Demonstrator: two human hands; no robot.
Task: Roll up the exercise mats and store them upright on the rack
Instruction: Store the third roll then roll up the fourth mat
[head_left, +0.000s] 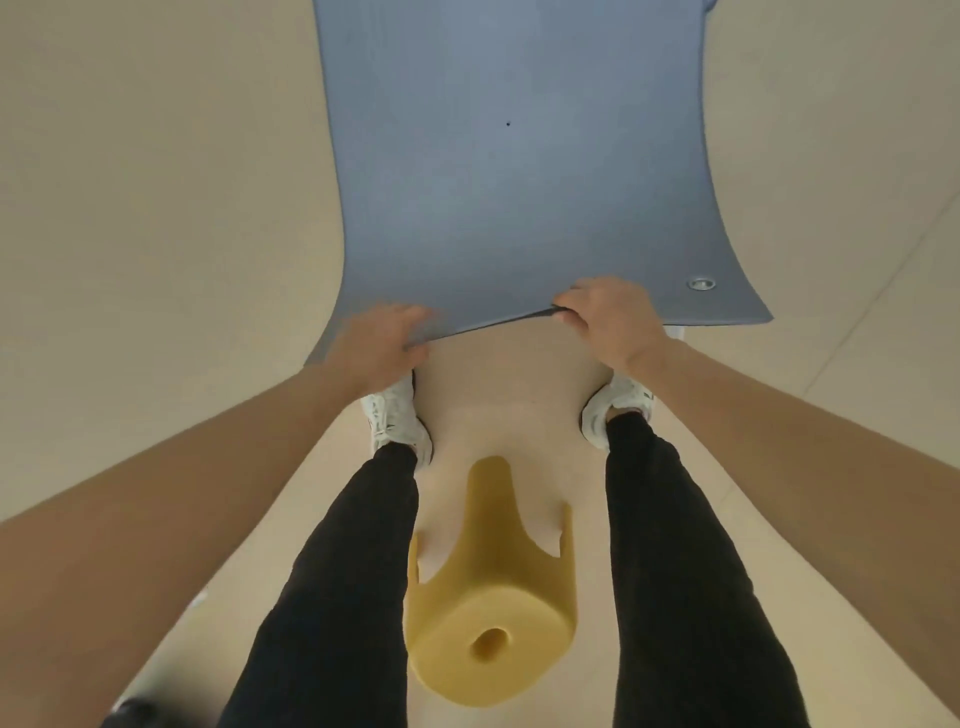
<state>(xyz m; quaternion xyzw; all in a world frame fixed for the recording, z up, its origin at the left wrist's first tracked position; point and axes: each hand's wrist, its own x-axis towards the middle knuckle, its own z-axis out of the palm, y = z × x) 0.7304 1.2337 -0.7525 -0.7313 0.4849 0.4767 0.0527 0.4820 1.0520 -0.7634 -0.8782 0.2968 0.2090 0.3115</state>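
A blue-grey exercise mat (514, 171) lies flat on the pale floor and stretches away from me. Its near short edge is lifted a little off the floor. My left hand (382, 343) grips that edge near the left corner, fingers on top and thumb beneath. My right hand (605, 317) pinches the same edge further right, fingers curled over it. A metal eyelet (701, 283) sits in the mat's near right corner. No rack is in view.
A low yellow plastic stool (493, 597) stands between my legs, just behind my white shoes (395, 415). Beige floor (156, 208) lies on both sides of the mat. A dark object (130, 714) shows at the bottom left edge.
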